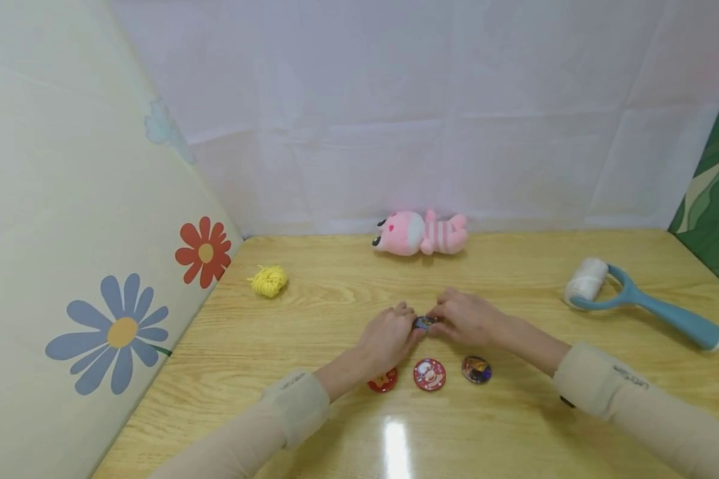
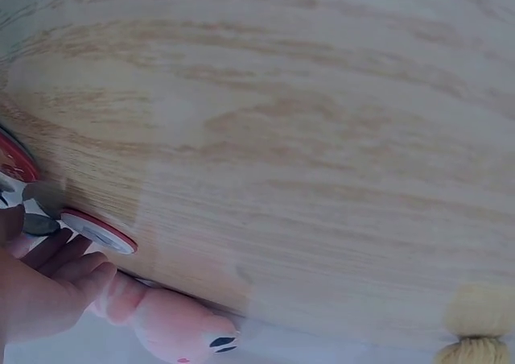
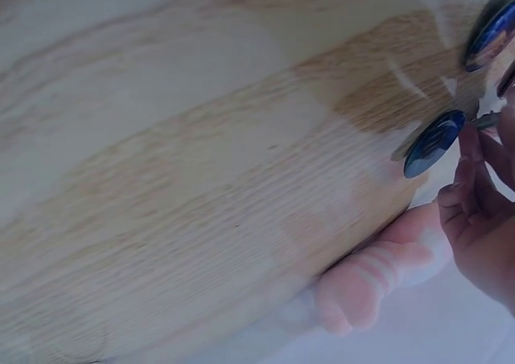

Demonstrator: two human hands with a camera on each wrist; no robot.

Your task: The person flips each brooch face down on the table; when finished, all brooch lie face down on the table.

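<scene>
Found dark round badge point(image 1: 422, 323) between left hand point(image 1: 389, 336) and right hand point(image 1: 466, 318), pinched by fingertips of both, equally near. Noted no long axis. Located beyond red-and-white badge point(image 1: 429, 374), far side.

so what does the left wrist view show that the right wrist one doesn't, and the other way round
Only the left wrist view shows the yellow yarn, a red-rimmed badge beside the left hand and the dark-eyed face of the pink plush toy.

Only the right wrist view shows two blue-faced badges, the nearer one beside the right hand, and the toy's striped body.

Both share the wooden table, part of the toy, the white backdrop and, apparently, the small dark badge at the fingertips.
</scene>
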